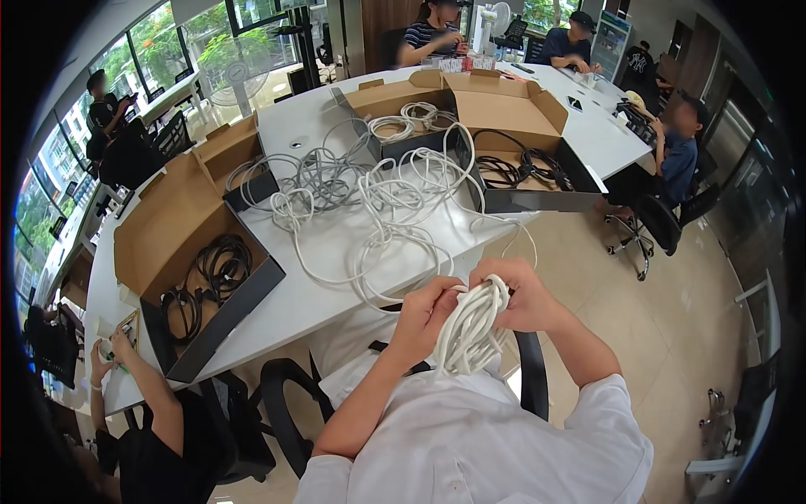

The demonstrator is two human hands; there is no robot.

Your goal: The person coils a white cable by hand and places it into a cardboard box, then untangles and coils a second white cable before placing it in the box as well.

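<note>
A bundle of white cable (472, 332), looped into a coil, hangs in front of my chest. My left hand (430, 312) is closed around the coil's left side near the top. On the right, my right hand (519, 296) grips the upper end of the same coil, its fingers partly hidden behind the loops. From the bundle, loose cable leads to the white and grey cable tangle (382, 193) spread over the white table (252, 336).
Open cardboard boxes with black cables stand at the left (273, 277) and right (537, 202). Another box (395, 149) at the back holds white cable. A co-worker's hands (113, 353) work at the lower left. Other people sit around the table's far side.
</note>
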